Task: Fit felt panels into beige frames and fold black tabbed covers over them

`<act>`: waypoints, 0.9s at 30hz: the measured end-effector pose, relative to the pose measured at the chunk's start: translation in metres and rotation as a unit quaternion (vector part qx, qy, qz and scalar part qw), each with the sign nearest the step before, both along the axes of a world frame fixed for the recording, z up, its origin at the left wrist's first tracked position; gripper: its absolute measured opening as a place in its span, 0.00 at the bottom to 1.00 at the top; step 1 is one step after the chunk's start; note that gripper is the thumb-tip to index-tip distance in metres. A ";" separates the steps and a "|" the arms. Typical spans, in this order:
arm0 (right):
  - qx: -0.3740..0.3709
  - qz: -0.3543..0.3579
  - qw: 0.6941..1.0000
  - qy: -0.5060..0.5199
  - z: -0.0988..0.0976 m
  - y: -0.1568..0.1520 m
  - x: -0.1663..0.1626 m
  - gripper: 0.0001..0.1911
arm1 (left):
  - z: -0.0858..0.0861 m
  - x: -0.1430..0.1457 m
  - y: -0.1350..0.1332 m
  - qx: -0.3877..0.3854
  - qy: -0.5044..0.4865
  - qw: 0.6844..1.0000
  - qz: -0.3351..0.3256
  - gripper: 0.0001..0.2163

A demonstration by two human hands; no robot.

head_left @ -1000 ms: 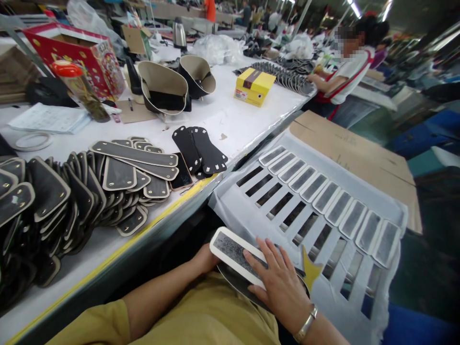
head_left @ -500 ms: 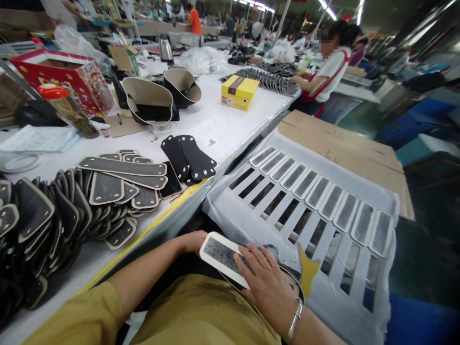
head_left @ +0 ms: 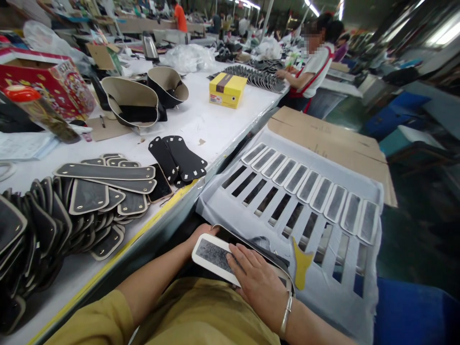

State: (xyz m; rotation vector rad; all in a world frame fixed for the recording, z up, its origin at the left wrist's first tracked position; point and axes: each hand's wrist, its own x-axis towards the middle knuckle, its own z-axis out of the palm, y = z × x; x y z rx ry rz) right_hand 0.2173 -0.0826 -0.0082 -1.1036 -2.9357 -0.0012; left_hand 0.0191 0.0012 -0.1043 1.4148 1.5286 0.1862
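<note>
Across my lap lies a long strip (head_left: 212, 254) with a white border and a dark grey, speckled middle. My right hand (head_left: 257, 273) rests flat on it, fingers stretched out and pressing the surface. A dark curved piece with a pale rim (head_left: 233, 235) stands up behind the strip. My left hand (head_left: 203, 233) is closed at the left end of this rim, its fingers mostly hidden. Just right of my right hand, a yellow forked piece (head_left: 302, 263) lies on a grey sheet (head_left: 247, 215).
On the grey sheet sits a row of white-bordered strips (head_left: 309, 184) beside cut-out slots. The white table (head_left: 201, 120) at left bears stacked dark panels (head_left: 89, 194), black pieces (head_left: 185, 158), a phone (head_left: 160, 184) and a yellow box (head_left: 227, 90). A co-worker (head_left: 312, 62) stands at the far side.
The dark piece's pale rim has come up beside my left hand, behind the strip. My right hand stays flat on the strip. The whole view has shifted slightly to the right.
</note>
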 end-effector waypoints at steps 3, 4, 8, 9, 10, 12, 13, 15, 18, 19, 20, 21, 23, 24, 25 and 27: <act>0.006 0.010 1.000 0.010 -0.002 0.000 0.001 0.25 | 0.005 -0.004 0.007 0.034 0.014 0.999 -0.011 0.18; -0.003 0.012 1.000 0.012 -0.002 0.001 0.001 0.25 | 0.007 -0.006 0.008 0.043 0.014 0.999 -0.014 0.19; -0.047 0.002 0.999 0.013 -0.002 0.001 0.004 0.29 | 0.009 -0.021 0.000 0.054 -0.005 0.998 -0.026 0.19; -0.056 -0.002 0.998 0.012 -0.002 0.002 0.005 0.30 | 0.010 -0.025 -0.004 0.053 -0.009 0.998 -0.026 0.19; -0.064 -0.004 0.998 0.011 -0.001 0.002 0.005 0.31 | 0.011 -0.029 -0.009 0.053 -0.011 0.998 -0.026 0.18; -0.077 -0.003 0.997 0.010 0.000 0.002 0.006 0.32 | 0.015 -0.036 -0.024 0.057 -0.008 0.998 -0.024 0.14; -0.081 -0.002 0.997 0.011 0.001 0.002 0.006 0.32 | 0.018 -0.038 -0.033 0.061 -0.003 0.998 -0.022 0.12; -0.079 0.002 0.997 0.015 0.003 0.001 0.006 0.32 | 0.025 -0.042 -0.053 0.069 0.012 0.997 -0.016 0.09; -0.061 0.016 0.998 0.020 0.002 -0.001 0.005 0.31 | 0.033 -0.045 -0.080 0.071 0.041 0.997 -0.011 0.09; -0.052 0.020 0.998 0.022 0.002 -0.001 0.005 0.30 | 0.034 -0.045 -0.084 0.067 0.048 0.997 -0.013 0.09; -0.044 0.023 0.999 0.023 0.001 -0.001 0.005 0.29 | 0.034 -0.046 -0.083 0.059 0.052 0.997 -0.017 0.10; -0.037 0.025 0.999 0.023 0.000 0.000 0.005 0.29 | 0.033 -0.046 -0.079 0.050 0.055 0.997 -0.024 0.11; -0.023 0.029 0.999 0.023 -0.001 0.000 0.005 0.28 | 0.032 -0.045 -0.058 0.035 0.060 0.997 -0.039 0.12; -0.017 0.030 0.999 0.024 -0.001 0.001 0.005 0.27 | 0.033 -0.044 -0.045 0.034 0.065 0.996 -0.047 0.13; -0.013 0.029 0.999 0.024 -0.001 0.001 0.006 0.27 | 0.034 -0.042 -0.030 0.038 0.072 0.995 -0.055 0.14; -0.012 0.021 0.999 0.025 -0.001 0.000 0.007 0.26 | 0.041 -0.039 -0.006 0.057 0.096 0.991 -0.078 0.15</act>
